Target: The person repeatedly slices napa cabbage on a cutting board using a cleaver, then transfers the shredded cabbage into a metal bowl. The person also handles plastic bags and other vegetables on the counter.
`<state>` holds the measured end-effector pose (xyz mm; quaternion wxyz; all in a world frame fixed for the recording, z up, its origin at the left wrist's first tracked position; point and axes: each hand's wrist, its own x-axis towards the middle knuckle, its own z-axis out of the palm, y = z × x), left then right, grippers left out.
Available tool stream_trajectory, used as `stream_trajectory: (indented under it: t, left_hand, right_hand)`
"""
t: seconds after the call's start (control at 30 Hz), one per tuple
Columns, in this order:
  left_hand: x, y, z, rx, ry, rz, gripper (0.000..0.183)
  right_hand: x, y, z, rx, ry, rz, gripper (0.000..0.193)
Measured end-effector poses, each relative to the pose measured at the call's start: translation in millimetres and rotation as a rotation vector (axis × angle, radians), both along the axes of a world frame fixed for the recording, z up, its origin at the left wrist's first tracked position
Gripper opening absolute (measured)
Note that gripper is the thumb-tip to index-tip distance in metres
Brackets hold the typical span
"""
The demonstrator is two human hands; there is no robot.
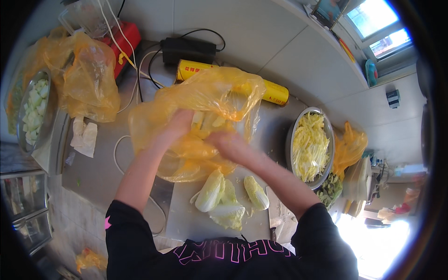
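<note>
Between the middle of the surface (98, 175) and its wall-side edge lies the thin orange bag (172, 103), directly ahead of the hands and spread at a slant, its longer spread running from the left toward the far right. Both hands are at it: the left hand (179, 123) reaches deeper, toward the wall-side edge, its fingers hidden in the film, so I cannot tell whether they grip; the right hand (228, 143) sits nearer the front edge, fingers curled at the bag's middle, too blurred to say if they are closed on anything. Pale yellow pieces show between them.

Toward the front edge, just beyond the bag's near side, lie two cabbage pieces (210, 191) with a loose leaf (227, 211) between. The left piece's long axis tilts toward the front-left corner, the other's toward the front-right; the right hand is the nearer to both.
</note>
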<state>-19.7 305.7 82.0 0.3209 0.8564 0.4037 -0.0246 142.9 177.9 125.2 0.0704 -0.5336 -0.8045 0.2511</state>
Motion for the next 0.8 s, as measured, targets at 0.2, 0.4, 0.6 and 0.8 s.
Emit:
stream_trajectory:
  t: [0.2, 0.4, 0.6, 0.8]
  left_hand:
    - [45, 54, -74, -0.157, 0.045, 0.012, 0.019]
    - [60, 70, -81, -0.058, 0.028, -0.055, 0.019]
    - [35, 86, -60, 0.018, -0.005, -0.088, 0.020]
    - [10, 107, 18, 0.076, -0.040, -0.133, 0.020]
  right_hand:
    - [46, 56, -93, 0.340, 0.066, -0.305, 0.026]
    - [71, 62, -100, 0.081, 0.099, -0.375, 0.022]
    - [89, 95, -45, 0.050, 0.172, -0.361, 0.029]
    - [94, 91, -34, 0.134, -0.061, -0.350, 0.043]
